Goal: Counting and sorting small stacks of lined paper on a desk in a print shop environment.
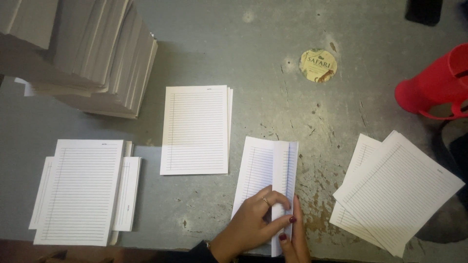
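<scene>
Looking down on a worn grey table (273, 39), I see my left hand (251, 225) and right hand (294, 238) pressing a folded lined sheet (265, 170) flat near the front edge. A small stack of lined paper (195, 129) lies beyond it, more lined sheets (80, 190) lie left, loose sheets (397, 190) right, tall grey paper piles (92, 53) far left, and a red plastic jug (434, 87) far right.

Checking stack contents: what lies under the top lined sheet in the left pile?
Under the top lined sheet, more lined sheets stick out at both sides. Their middles are covered, so their number stays unclear.
</scene>
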